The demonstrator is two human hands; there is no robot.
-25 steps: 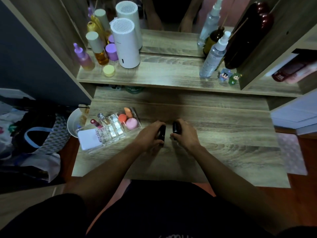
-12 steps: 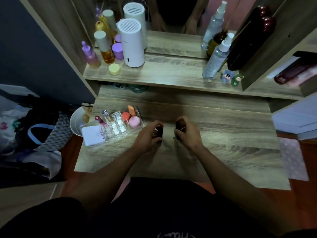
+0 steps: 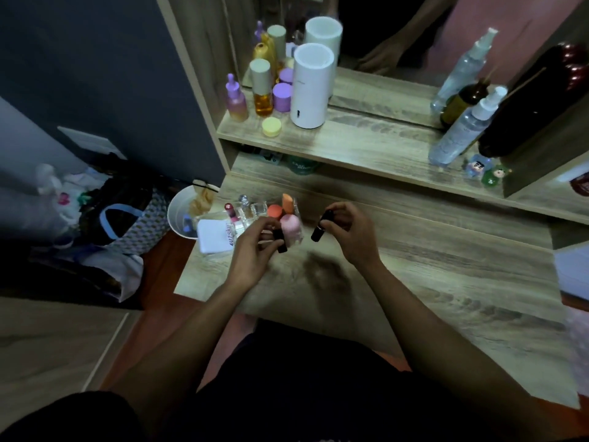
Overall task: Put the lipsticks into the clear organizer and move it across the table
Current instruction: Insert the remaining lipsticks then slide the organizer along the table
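Each grip clenched on a black lipstick: left hand [image 3: 255,247] with its lipstick [image 3: 280,242] over the clear organizer [image 3: 255,218] at the counter's [image 3: 414,266] left end, right hand [image 3: 350,234] with the second lipstick [image 3: 321,225] just beside it (both were low on the counter a second ago), so dropping in looks next

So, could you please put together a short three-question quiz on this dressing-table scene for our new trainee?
1. True or false: each hand holds a black lipstick tube above the table.
2. Which sits nearest the clear organizer? A) the spray bottle B) the white bucket C) the white cylinder
3. Fill in: the yellow jar stands on the ____ shelf, not the tabletop.

Key:
1. True: the left hand grips one black lipstick, the right hand the other lipstick.
2. B.
3. upper.
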